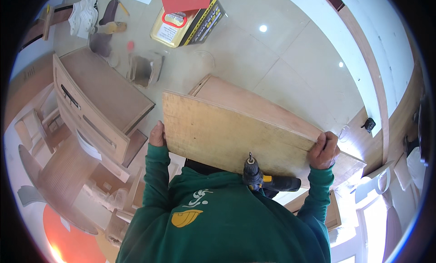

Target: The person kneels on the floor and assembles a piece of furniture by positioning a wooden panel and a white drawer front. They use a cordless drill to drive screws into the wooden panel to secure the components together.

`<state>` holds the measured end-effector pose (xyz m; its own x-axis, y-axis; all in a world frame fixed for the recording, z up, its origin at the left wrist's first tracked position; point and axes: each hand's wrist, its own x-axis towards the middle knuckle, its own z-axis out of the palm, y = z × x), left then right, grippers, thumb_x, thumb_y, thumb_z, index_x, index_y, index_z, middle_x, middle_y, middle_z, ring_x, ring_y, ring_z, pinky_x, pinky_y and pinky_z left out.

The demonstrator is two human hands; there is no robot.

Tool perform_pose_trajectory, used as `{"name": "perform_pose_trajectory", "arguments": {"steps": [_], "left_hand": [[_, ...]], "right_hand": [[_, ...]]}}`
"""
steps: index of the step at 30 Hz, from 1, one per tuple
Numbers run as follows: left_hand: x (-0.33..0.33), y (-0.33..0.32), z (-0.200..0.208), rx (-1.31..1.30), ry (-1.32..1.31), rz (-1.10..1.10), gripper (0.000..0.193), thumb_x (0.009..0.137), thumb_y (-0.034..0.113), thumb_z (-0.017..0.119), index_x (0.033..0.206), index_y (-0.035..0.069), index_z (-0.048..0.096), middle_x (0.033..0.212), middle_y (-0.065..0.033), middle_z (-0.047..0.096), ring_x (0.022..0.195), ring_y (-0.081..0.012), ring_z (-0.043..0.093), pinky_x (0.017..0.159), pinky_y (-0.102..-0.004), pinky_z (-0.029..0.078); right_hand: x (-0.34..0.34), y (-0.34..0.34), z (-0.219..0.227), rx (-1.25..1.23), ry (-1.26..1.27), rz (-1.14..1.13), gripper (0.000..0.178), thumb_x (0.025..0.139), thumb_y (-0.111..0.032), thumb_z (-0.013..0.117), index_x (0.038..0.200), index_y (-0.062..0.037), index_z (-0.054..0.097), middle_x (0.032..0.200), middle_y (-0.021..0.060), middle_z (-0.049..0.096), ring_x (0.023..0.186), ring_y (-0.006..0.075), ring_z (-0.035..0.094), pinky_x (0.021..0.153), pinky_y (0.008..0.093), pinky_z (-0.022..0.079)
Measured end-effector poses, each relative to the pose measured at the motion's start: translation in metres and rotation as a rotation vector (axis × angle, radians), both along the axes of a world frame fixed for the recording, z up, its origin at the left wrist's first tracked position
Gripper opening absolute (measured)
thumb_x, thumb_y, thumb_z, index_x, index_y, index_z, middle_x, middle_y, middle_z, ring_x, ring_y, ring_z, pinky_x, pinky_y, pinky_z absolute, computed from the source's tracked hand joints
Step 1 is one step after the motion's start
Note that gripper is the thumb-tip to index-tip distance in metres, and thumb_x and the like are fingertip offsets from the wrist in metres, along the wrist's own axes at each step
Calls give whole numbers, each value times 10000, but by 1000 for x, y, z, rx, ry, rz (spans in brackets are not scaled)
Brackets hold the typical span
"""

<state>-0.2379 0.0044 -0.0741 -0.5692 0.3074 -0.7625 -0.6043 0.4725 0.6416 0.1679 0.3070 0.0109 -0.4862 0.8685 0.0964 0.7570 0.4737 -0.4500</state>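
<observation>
A wide wooden panel (218, 131) is tilted in front of my body, worn and yellowish on the side facing me. My left hand (157, 135) is closed on its left edge. Over the upper edge near the right end, my right hand (324, 150) has its fingers curled round the wood. Behind the panel shows a second, pinkish board (259, 104); I cannot tell whether the two are joined. A black and yellow cordless drill (253, 173) with a bit in its chuck is close against my torso, at the panel's lower edge.
At the left stand wooden drawers (100, 104) with dark handles. A rectangular tin (190, 27) with a red handle is on the tiled floor (286, 76), beyond the boards. White clogs (82, 15) are at the far left. A small black object (369, 124) lies at the right.
</observation>
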Motion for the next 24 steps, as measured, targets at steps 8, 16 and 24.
{"name": "perform_pose_trajectory", "arguments": {"steps": [8,16,24], "left_hand": [[9,8,18,-79,549,-281,388,959,302,436,771,18,621,701,-26,613,630,-106,518,562,-286,393],[5,23,10,73,613,-463,415,928,324,500,948,-61,655,799,-85,668,707,-127,584,595,-275,456],[9,115,62,-132,596,-561,591,903,486,496,943,-85,643,828,-129,662,726,-179,594,643,-308,471]], "right_hand": [[-1,-9,17,-79,-62,-105,103,904,-91,487,887,10,499,632,128,529,506,261,520,491,359,415],[5,-12,-9,-144,-313,-150,156,876,-244,515,889,-89,520,608,134,576,471,293,532,444,456,399],[1,18,21,-280,-80,-307,207,909,-278,464,904,-72,450,619,153,591,577,356,591,513,463,459]]}}
